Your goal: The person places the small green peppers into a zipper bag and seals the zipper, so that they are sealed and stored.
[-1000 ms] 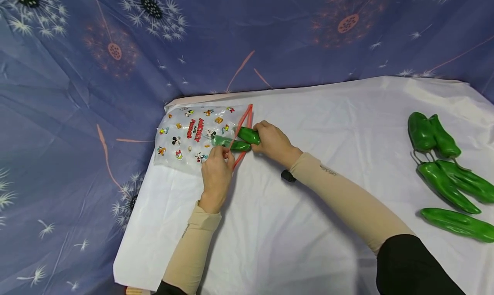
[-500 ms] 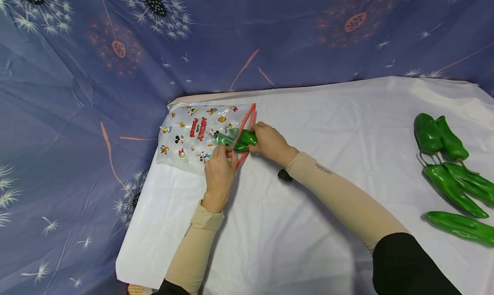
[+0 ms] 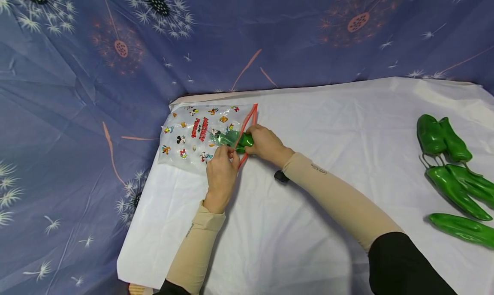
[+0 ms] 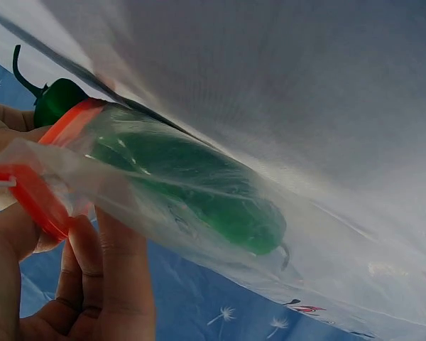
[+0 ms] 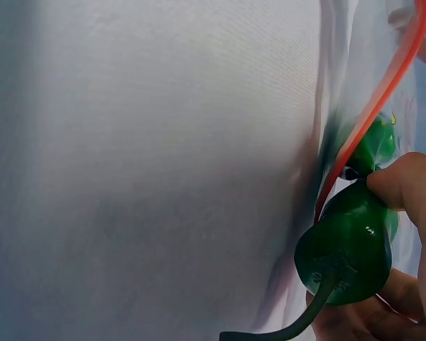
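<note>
A clear zip bag (image 3: 175,123) printed with cartoon figures lies at the table's far left, its red-edged mouth facing right. My left hand (image 3: 221,175) pinches the near side of that red edge (image 4: 39,202). At the mouth, my right hand (image 3: 267,144) grips a green pepper (image 5: 348,245) between thumb and fingers. Its curved stem points out of the bag, while the other end is inside the plastic. Another green pepper (image 5: 378,145) shows farther in, past the red edge. Through the plastic in the left wrist view, a green pepper (image 4: 227,209) shows with its stem pointing deeper in.
Several green peppers lie on the white-covered table (image 3: 328,132) at the right, two of them (image 3: 431,134) at the back and one (image 3: 461,228) nearer the front. A blue flower-patterned cloth (image 3: 216,42) hangs behind the table and along its left side.
My right hand has moved left, pushing the green peppers deeper through the bag's mouth. The left hand keeps its pinch on the red edge.
</note>
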Demonstrator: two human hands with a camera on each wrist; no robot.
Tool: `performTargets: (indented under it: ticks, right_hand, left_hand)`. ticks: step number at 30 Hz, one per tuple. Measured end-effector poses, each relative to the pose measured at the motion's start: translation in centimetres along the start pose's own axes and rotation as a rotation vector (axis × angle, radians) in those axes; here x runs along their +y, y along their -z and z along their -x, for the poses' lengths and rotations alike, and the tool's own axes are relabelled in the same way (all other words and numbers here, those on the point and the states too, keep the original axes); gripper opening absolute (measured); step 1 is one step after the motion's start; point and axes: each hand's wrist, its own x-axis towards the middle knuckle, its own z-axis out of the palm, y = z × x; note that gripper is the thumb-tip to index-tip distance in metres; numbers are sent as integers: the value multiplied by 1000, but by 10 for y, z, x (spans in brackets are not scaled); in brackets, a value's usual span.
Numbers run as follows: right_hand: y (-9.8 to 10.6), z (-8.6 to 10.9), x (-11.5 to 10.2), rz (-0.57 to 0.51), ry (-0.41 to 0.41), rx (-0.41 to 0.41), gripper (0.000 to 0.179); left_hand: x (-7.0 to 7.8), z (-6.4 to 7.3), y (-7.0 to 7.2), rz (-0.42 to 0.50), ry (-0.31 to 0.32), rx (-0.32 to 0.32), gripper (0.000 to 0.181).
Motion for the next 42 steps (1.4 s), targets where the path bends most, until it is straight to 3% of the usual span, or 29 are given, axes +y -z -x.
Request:
performTargets:
  ticks: [17,42]
  right_hand:
    - [-5,-4,0,13,-2,-16,47]
    - [3,0,0,34,-2,13,53]
  left_hand:
    - [2,-2,0,2,-24,16,7]
    - [1,1,0,-6,-3,9,8]
